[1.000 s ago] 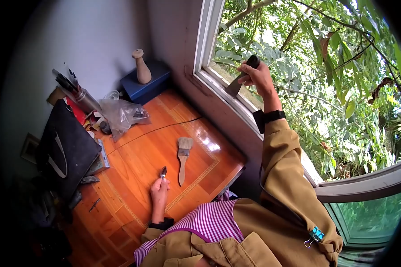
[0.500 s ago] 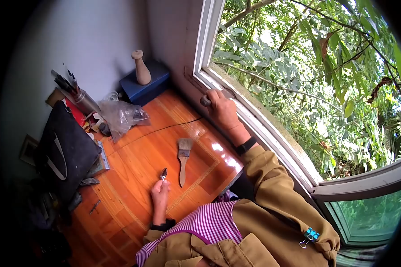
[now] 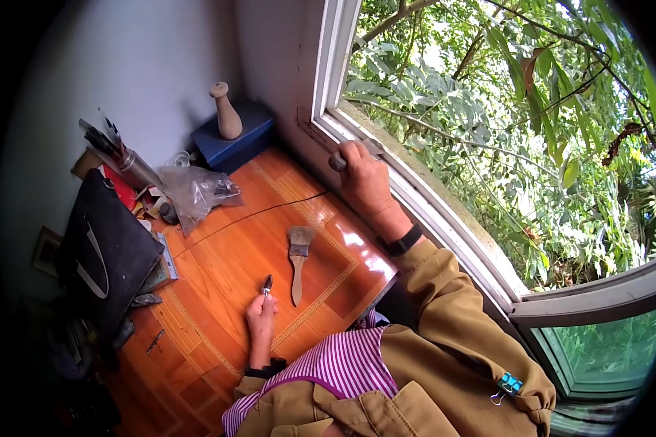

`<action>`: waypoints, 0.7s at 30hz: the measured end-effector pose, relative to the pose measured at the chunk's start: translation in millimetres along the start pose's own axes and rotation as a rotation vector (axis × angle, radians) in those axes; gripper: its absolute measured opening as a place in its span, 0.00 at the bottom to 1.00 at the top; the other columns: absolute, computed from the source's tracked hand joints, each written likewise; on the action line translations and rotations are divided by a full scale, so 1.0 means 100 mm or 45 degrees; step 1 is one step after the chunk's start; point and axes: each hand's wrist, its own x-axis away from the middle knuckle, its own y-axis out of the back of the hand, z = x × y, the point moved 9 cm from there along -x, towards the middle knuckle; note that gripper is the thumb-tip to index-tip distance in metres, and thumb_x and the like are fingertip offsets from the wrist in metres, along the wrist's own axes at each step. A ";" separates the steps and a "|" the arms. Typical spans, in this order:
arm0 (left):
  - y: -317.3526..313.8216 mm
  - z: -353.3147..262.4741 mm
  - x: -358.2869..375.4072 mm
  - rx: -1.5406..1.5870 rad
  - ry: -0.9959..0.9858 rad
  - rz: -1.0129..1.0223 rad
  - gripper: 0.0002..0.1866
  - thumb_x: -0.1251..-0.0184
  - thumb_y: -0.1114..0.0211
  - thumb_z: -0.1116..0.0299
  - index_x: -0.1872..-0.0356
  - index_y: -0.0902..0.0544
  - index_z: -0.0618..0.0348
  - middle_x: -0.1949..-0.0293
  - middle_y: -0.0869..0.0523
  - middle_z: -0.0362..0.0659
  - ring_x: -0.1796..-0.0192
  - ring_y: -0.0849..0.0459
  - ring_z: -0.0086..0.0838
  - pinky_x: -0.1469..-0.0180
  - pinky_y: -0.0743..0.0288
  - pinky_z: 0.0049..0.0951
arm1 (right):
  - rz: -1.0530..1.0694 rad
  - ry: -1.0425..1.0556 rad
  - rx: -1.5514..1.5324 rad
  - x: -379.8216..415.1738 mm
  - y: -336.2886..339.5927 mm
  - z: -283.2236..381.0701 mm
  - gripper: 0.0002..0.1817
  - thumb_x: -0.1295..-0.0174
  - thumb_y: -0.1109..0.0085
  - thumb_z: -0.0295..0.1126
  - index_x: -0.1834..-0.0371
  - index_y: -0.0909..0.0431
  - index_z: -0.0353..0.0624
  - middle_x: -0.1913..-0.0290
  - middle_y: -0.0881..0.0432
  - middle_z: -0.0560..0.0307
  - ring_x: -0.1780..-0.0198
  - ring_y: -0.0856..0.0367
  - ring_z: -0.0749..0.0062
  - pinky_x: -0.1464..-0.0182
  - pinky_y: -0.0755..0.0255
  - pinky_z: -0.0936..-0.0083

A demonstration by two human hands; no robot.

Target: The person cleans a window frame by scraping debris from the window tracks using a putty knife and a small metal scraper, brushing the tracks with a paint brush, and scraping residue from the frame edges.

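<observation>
My left hand (image 3: pixel 261 315) is closed over the wooden table (image 3: pixel 219 291), gripping a small tool (image 3: pixel 267 284) with a dark tip and a shiny metal part. To its right a flat brush (image 3: pixel 298 262) with a wooden handle lies on the table. My right hand (image 3: pixel 364 178) is at the window frame (image 3: pixel 444 211), its fingers wrapped round a tool with a rounded dark handle (image 3: pixel 337 162). A thin part of that tool shows beyond the fingers, over the sill.
At the back, a wooden pestle-shaped piece (image 3: pixel 228 116) stands on a blue box (image 3: pixel 248 138). Along the left are a clear plastic bag (image 3: pixel 193 191), a metal cup of tools (image 3: pixel 138 171) and a black bag (image 3: pixel 109 247). A thin cord crosses the table.
The view has shifted slightly. My right hand and its tool have moved a little, with more of the thin part showing over the sill. My left hand has hardly moved.
</observation>
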 end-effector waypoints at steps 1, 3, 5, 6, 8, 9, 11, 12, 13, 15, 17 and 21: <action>0.00 0.00 0.00 0.000 0.001 0.000 0.13 0.29 0.44 0.61 0.69 0.22 0.60 0.81 0.28 0.32 0.86 0.40 0.12 0.85 0.50 0.16 | -0.056 -0.009 -0.023 -0.05 0.08 -0.03 0.09 0.45 0.43 0.29 0.61 0.28 0.45 0.66 0.22 0.49 0.72 0.20 0.51 0.72 0.26 0.61; 0.00 -0.01 0.01 -0.017 0.014 -0.003 0.13 0.29 0.44 0.61 0.68 0.22 0.60 0.81 0.28 0.31 0.86 0.40 0.12 0.84 0.50 0.16 | -0.121 -0.265 -0.276 -0.24 0.19 -0.50 0.07 0.41 0.42 0.29 0.60 0.26 0.44 0.72 0.18 0.48 0.71 0.17 0.55 0.69 0.24 0.64; -0.01 -0.06 0.03 -0.013 0.010 -0.001 0.13 0.29 0.45 0.62 0.69 0.22 0.60 0.81 0.28 0.32 0.85 0.39 0.12 0.84 0.49 0.16 | -0.258 -0.494 -0.413 -0.53 0.49 -0.99 0.08 0.39 0.41 0.30 0.59 0.24 0.42 0.77 0.16 0.52 0.73 0.14 0.67 0.67 0.23 0.71; -0.02 -0.09 0.04 -0.014 -0.001 0.009 0.13 0.29 0.45 0.62 0.69 0.22 0.61 0.81 0.28 0.32 0.84 0.39 0.12 0.83 0.48 0.16 | -0.266 -0.539 -0.278 -0.69 0.60 -1.33 0.10 0.40 0.40 0.30 0.56 0.24 0.42 0.76 0.16 0.51 0.73 0.14 0.67 0.68 0.22 0.71; -0.02 -0.13 0.02 -0.041 -0.012 0.006 0.14 0.30 0.44 0.62 0.69 0.21 0.63 0.80 0.27 0.33 0.80 0.34 0.15 0.77 0.42 0.17 | -0.277 -0.811 -0.263 -0.87 0.66 -2.32 0.17 0.42 0.37 0.34 0.52 0.23 0.39 0.72 0.16 0.50 0.72 0.13 0.65 0.68 0.21 0.73; -0.01 -0.13 0.05 -0.066 -0.034 0.002 0.14 0.31 0.43 0.63 0.69 0.21 0.65 0.79 0.25 0.35 0.75 0.29 0.17 0.72 0.36 0.18 | -0.229 -0.785 -0.144 -0.89 0.68 -2.68 0.19 0.43 0.35 0.35 0.52 0.24 0.37 0.69 0.16 0.50 0.73 0.13 0.67 0.70 0.21 0.74; -0.01 -0.12 0.05 -0.064 -0.002 -0.023 0.14 0.31 0.43 0.63 0.69 0.21 0.65 0.79 0.25 0.35 0.75 0.29 0.17 0.72 0.35 0.18 | -0.283 -0.859 -0.446 -0.93 0.89 -2.43 0.13 0.40 0.38 0.32 0.55 0.24 0.38 0.66 0.16 0.52 0.72 0.14 0.70 0.74 0.22 0.78; 0.00 -0.09 0.05 -0.083 0.039 -0.037 0.14 0.31 0.43 0.63 0.70 0.21 0.65 0.79 0.25 0.35 0.75 0.29 0.18 0.71 0.35 0.18 | -0.298 -0.865 -0.622 -0.90 0.95 -2.21 0.11 0.39 0.39 0.30 0.56 0.24 0.39 0.66 0.17 0.53 0.72 0.14 0.70 0.75 0.22 0.80; 0.00 -0.06 0.03 -0.038 -0.023 -0.020 0.14 0.31 0.44 0.63 0.69 0.20 0.65 0.79 0.25 0.35 0.75 0.28 0.18 0.70 0.34 0.18 | -0.204 -0.836 -0.685 -0.89 0.97 -1.91 0.09 0.38 0.41 0.28 0.57 0.24 0.40 0.65 0.17 0.52 0.71 0.14 0.70 0.74 0.22 0.82; 0.00 -0.05 0.03 -0.050 -0.018 -0.019 0.14 0.31 0.44 0.63 0.69 0.20 0.65 0.79 0.25 0.35 0.75 0.28 0.18 0.70 0.34 0.18 | -0.057 -0.753 -0.705 -0.72 1.02 -1.31 0.10 0.38 0.40 0.30 0.57 0.25 0.38 0.66 0.18 0.52 0.70 0.14 0.71 0.72 0.20 0.81; 0.00 -0.07 0.04 -0.063 -0.012 -0.020 0.14 0.31 0.44 0.63 0.69 0.20 0.65 0.79 0.25 0.35 0.75 0.28 0.18 0.70 0.34 0.18 | 0.108 -0.723 -0.776 -0.49 0.87 -0.95 0.09 0.38 0.41 0.29 0.57 0.25 0.38 0.69 0.18 0.53 0.69 0.14 0.72 0.72 0.20 0.81; -0.01 -0.10 0.04 -0.059 -0.050 -0.026 0.14 0.30 0.44 0.63 0.69 0.20 0.64 0.80 0.25 0.34 0.76 0.31 0.16 0.72 0.38 0.17 | 0.304 -0.723 -0.828 -0.17 0.49 -0.76 0.07 0.38 0.40 0.28 0.60 0.25 0.41 0.71 0.19 0.58 0.71 0.16 0.75 0.72 0.24 0.81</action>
